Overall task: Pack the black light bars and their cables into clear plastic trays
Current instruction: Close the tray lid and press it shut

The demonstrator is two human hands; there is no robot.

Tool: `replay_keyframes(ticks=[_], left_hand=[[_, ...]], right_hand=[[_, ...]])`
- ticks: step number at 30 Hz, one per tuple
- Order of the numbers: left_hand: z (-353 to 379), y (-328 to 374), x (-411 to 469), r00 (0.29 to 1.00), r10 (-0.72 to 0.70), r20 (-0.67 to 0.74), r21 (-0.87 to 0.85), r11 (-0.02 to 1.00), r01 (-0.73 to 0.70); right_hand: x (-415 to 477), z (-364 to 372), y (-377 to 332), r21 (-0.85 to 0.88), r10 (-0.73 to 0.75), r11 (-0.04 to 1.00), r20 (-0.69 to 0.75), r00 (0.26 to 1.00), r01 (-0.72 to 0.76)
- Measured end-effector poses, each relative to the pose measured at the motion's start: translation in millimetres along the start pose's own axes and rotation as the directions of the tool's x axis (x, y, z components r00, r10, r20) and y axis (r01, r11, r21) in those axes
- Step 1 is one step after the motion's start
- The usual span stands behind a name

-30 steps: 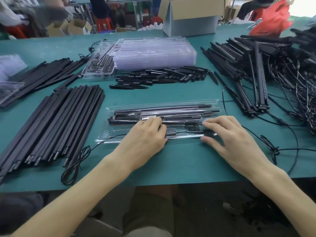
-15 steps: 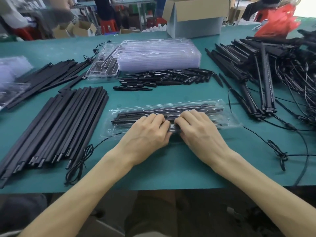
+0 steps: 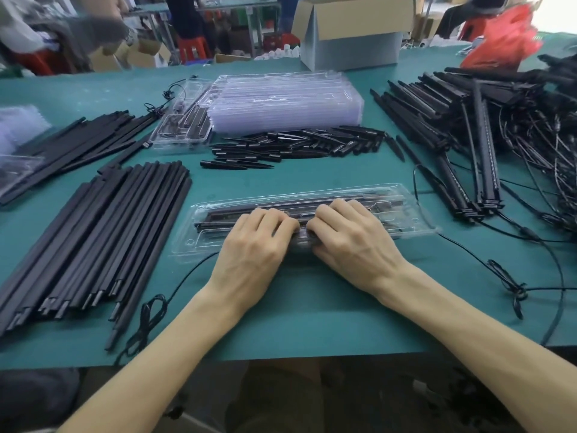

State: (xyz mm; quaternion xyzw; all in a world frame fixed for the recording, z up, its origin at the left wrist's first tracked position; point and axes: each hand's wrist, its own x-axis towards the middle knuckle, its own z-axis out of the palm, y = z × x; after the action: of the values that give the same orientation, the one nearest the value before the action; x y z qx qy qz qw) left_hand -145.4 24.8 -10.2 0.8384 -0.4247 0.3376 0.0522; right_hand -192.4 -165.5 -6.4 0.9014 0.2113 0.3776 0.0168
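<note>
The clear tray (image 3: 415,214) lies flat in the middle of the green table (image 3: 296,314), close to the near edge. Black light bars (image 3: 224,214) lie inside it, side by side. Both hands are on the tray's middle, almost touching each other. The left hand (image 3: 254,245) and the right hand (image 3: 352,242) have bent fingers that curl over the tray's near side and hold it down. The thumbs are hidden.

A thin black cable (image 3: 187,276) comes out from under the tray on the left. More black bars (image 3: 93,245) lie in a neat row on the left. Behind the tray is a pile of small pointed black pieces (image 3: 296,142), then a stack of empty trays (image 3: 281,101). Beside the stack sits a filled tray (image 3: 181,126). On the right is a messy heap of bars with cables (image 3: 484,135). A cardboard box (image 3: 352,35) stands at the far edge.
</note>
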Motion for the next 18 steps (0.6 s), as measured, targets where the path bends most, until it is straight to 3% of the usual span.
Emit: replay_keyframes(ticks=[5, 18], left_hand=[[13, -12, 20, 0.999, 0.024, -0.041, 0.070, 0.997, -0.021], [20, -26, 29, 0.986, 0.075, -0.152, -0.009, 0.997, -0.077]], right_hand=[[17, 14, 18, -0.002, -0.020, 1.000, -0.001, 1.000, 0.020], [21, 29, 20, -0.050, -0.034, 0.998, -0.098, 0.995, 0.030]])
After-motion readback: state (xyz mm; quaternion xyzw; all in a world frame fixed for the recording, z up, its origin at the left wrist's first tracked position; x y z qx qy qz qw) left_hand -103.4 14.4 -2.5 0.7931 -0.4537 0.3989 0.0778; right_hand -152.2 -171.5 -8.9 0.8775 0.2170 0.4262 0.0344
